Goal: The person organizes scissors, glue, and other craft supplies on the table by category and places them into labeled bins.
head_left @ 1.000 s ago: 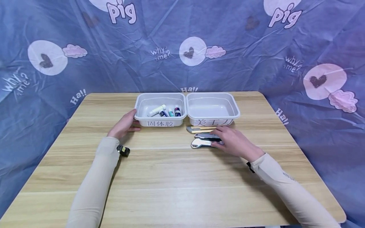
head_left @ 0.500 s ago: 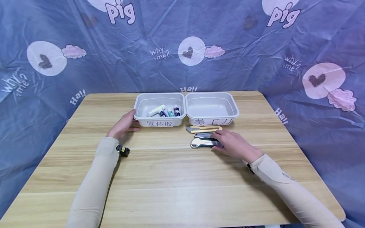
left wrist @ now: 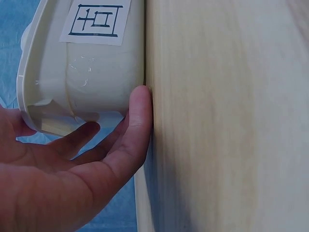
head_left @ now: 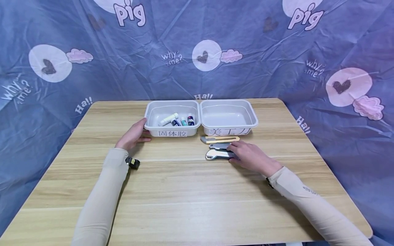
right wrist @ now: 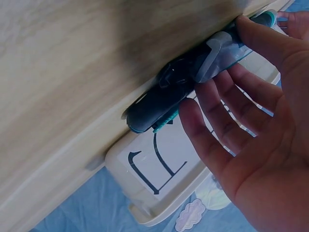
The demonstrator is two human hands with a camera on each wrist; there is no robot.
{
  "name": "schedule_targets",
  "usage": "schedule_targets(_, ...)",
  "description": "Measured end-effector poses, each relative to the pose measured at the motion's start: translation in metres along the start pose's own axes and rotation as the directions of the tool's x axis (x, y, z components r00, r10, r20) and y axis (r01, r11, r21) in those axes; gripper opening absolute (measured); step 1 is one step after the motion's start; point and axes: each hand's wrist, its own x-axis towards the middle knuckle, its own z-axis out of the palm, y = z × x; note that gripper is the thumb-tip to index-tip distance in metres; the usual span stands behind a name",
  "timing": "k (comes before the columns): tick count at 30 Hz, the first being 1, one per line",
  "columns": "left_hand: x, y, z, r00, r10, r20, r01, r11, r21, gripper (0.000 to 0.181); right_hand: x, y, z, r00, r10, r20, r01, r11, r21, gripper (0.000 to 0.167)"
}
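At the far left, a blue printed backdrop [head_left: 141, 82] stands behind the wooden table [head_left: 184, 194]. The left sleeve [head_left: 96, 200] extends from the near edge toward the far side; a black wrist device [head_left: 133, 163] is fitted at its cuff. The left hand [head_left: 132, 135] is positioned at the left end of the left tray [head_left: 172, 127], fingers spread along the end wall: one digit touches the rim, another bears low against the wall near the table. The left tray is white, carries a front label [head_left: 173, 133] reading 固体胶, and contains a white stick [head_left: 169, 119], a navy stick [head_left: 175, 122], a teal stick [head_left: 184, 121] and a second navy stick [head_left: 191, 120], listed left to right. The right tray [head_left: 229, 126], labelled 美工刀, adjoins it on the right. On the table, on the near side of the right tray, three cutters lie roughly parallel: the yellow cutter [head_left: 221, 139] farthest, the middle cutter [head_left: 218, 146] next, the near cutter [head_left: 217, 154] closest. The right hand [head_left: 250, 157] covers the right ends of the nearer two; its thumb and fingertips narrow onto the near cutter from opposite sides. Whether those fingers also contact the middle cutter cannot be told. The right sleeve [head_left: 311, 203] extends to the near right.
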Motion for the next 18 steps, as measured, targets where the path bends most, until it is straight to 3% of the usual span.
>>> schedule_targets(18,-0.0009,0.0002,0.0005,1.0,0.004,-0.001,-0.004,1.0,0.001,0.066,0.0007,-0.0055,-0.0003,0.999,0.021,0.029,-0.023,0.997,0.076,0.023)
